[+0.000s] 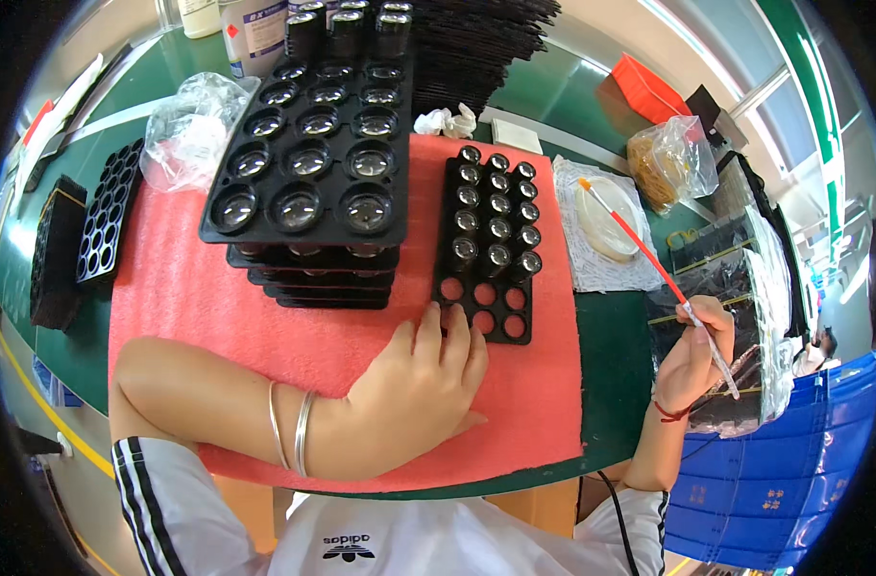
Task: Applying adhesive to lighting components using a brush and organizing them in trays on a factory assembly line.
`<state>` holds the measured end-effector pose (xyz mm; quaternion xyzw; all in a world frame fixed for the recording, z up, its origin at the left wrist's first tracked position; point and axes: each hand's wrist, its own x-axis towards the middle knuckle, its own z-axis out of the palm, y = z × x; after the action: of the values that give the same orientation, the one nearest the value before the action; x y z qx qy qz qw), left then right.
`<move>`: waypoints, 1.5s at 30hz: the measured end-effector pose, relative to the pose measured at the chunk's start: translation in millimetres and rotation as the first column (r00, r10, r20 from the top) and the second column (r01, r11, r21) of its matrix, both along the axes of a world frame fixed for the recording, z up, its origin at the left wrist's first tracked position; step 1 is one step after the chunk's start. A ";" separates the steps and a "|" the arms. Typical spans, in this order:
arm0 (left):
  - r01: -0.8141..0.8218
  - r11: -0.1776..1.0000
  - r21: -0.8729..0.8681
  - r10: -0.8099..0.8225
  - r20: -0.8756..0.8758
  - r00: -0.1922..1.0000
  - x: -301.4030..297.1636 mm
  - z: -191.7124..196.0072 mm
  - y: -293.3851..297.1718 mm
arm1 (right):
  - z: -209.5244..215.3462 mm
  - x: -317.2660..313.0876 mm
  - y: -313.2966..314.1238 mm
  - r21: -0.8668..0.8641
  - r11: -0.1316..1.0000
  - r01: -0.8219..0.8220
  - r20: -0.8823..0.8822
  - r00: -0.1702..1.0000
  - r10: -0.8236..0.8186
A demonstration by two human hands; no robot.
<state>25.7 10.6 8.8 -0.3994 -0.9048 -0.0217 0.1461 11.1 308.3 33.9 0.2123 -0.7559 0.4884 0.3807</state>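
My left hand [414, 389] rests palm down on the pink mat [294, 355], its fingers spread and their tips at the near left edge of a small black tray [517, 330]. Upright black cylinders with glassy tops [498, 228] fill the tray's far rows; the near holes show pink through them. Between the fingers of my right hand [695, 360] is a thin paintbrush [642, 247] with a red handle and orange bristles. Its bristle end points up and left, over a round, pale shallow dish [611, 226] on a white cloth [580, 274].
A tall stack of black trays [304, 237] with round glass-topped parts stands left of the small tray. Behind are more stacked black trays [472, 48], bottles [255, 34] and a red bin [649, 88]. Clear bags [188, 139] and a bag of yellowish bits [670, 163] flank the mat.
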 end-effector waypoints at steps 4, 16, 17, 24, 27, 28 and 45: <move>0.044 0.997 0.066 -0.047 0.050 0.998 -0.5 -6.2 3.4 | 0.1 -0.8 -1.0 0.005 1.000 -0.006 0.008 1.000 0.006; -0.073 0.992 0.105 0.068 0.056 0.996 -19.8 -1.3 3.0 | 5.2 3.4 -4.4 0.287 0.911 0.296 -0.048 0.954 -0.295; -0.081 0.992 0.101 0.076 0.056 0.996 -19.5 -1.3 3.0 | 8.4 1.7 -6.4 0.329 0.887 0.324 -0.065 0.945 -0.321; -0.131 0.990 0.056 0.123 0.119 0.985 -21.0 -1.0 0.1 | 15.7 -4.5 -10.8 0.474 0.799 0.370 -0.063 0.919 -0.389; -0.136 0.990 0.024 0.132 0.105 0.986 -23.5 -3.5 0.5 | 14.6 -6.3 -12.4 0.481 0.800 0.358 -0.002 0.913 -0.407; -0.138 0.990 0.008 0.136 0.109 0.985 -25.6 -4.5 2.0 | 13.7 -6.4 -12.2 0.486 0.796 0.360 0.012 0.908 -0.418; -0.088 0.984 0.157 0.055 0.199 0.978 -34.1 -10.5 5.3 | 8.7 -11.2 -12.5 0.564 0.726 0.393 0.044 0.864 -0.502</move>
<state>-8.5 15.9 -1.7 -0.3490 -0.9237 -0.1299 0.0905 -0.1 295.9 42.6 0.0720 -0.9236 0.1680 0.3369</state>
